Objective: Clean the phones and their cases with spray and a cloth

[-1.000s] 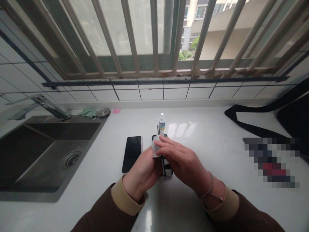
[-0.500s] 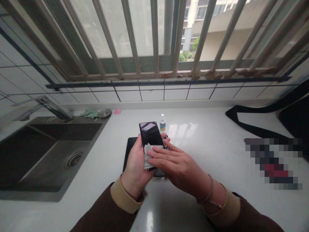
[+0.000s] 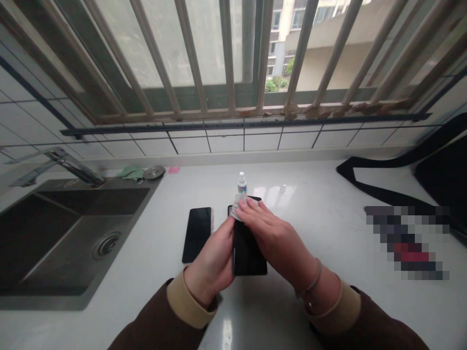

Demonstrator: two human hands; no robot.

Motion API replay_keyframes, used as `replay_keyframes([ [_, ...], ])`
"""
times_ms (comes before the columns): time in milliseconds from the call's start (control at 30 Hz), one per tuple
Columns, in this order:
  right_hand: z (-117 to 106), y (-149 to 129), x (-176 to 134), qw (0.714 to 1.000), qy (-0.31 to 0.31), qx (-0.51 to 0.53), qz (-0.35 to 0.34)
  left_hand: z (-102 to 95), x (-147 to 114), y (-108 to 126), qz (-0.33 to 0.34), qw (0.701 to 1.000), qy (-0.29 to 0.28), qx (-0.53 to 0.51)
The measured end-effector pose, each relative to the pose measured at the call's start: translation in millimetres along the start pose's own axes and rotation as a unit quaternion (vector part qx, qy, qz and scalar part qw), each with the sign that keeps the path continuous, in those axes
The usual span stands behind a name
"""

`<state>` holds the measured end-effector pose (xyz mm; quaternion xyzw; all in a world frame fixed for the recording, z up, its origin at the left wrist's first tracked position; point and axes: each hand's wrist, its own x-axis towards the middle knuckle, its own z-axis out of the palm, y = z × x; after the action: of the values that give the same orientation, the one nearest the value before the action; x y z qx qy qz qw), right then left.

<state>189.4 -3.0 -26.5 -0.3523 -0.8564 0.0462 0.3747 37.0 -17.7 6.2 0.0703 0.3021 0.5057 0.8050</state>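
Note:
A black smartphone (image 3: 250, 253) lies screen up in my left hand (image 3: 213, 253), the thumb along its left edge. Flat fingers of my right hand (image 3: 272, 231) press a crumpled white wiping cloth (image 3: 238, 208) against the upper end of the screen. Left of my hands, a second black smartphone (image 3: 197, 236) rests on the counter. A dark edge shows at the upper left of the held phone; what it belongs to is mostly hidden. Just beyond the cloth stands a small white bottle (image 3: 242, 181), its lower part covered.
To the left is a dark sink (image 3: 82, 233) with a chrome faucet (image 3: 73, 165). A green cloth (image 3: 130, 173), a metal drain cover (image 3: 153, 172) and a pink slip (image 3: 174, 170) lie behind it. A black strap (image 3: 350, 170) and a blurred-out object (image 3: 408, 245) occupy the right side.
The held phone has come lower and to the right, uncovering the phone on the counter. My right hand has slid the cloth from the screen's lower part to its upper end.

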Motion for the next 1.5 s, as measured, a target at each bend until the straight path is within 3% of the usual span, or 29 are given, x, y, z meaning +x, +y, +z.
replay_keyframes([
  [100,-1,-6,1,0.997,-0.037,0.035,-0.062,0.1,2,8,0.003,0.999,0.045,-0.017],
  [200,-2,-10,1,0.995,-0.039,0.043,-0.077,1.7,0,12,-0.005,0.999,0.05,-0.009],
  [467,0,1,-2,0.997,0.04,-0.043,0.059,-4.1,-4,1,-0.03,0.995,0.001,0.097],
  [567,2,4,-2,0.995,0.049,-0.032,0.075,-7.4,-2,2,-0.027,0.993,0.022,0.113],
  [833,0,-15,1,0.986,-0.004,0.147,-0.075,-1.4,10,21,0.079,0.993,0.092,-0.004],
  [1000,-5,-19,1,0.976,0.045,0.201,-0.072,2.4,8,28,0.135,0.982,0.13,0.005],
  [1100,-7,-18,-1,0.971,0.09,0.22,-0.011,4.6,5,26,0.121,0.983,0.133,0.021],
  [1200,-8,-19,-3,0.965,0.086,0.248,0.012,3.7,2,21,0.114,0.983,0.133,0.046],
  [1367,-5,-26,-2,0.959,0.035,0.276,-0.053,-0.3,-3,14,0.118,0.988,0.091,0.041],
  [1500,-4,-32,-1,0.958,-0.014,0.264,-0.112,0.3,-8,15,0.044,0.987,0.141,0.055],
])
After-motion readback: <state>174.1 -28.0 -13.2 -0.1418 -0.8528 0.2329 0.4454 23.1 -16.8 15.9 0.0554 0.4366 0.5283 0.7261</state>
